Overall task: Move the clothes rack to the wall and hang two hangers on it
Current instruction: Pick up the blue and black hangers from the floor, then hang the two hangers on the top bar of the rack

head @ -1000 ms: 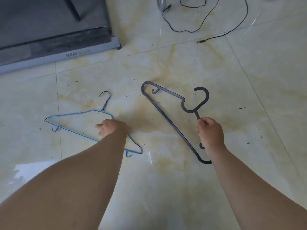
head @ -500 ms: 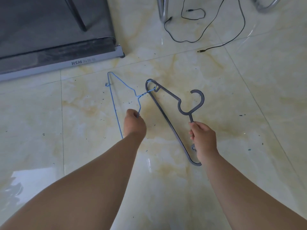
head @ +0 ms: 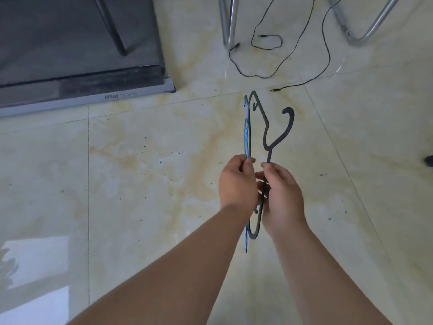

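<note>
The left hand (head: 237, 181) is pinching the thin blue wire hanger (head: 246, 146) between thumb and fingers, and the right hand (head: 282, 195) is gripping the neck of the black plastic hanger (head: 266, 137) just below its hook. The two hangers are being held edge-on, side by side and touching, above the pale tiled floor (head: 140, 172). Beyond the hands a black cable (head: 325, 55) is lying near chrome tube legs (head: 228, 22).
</note>
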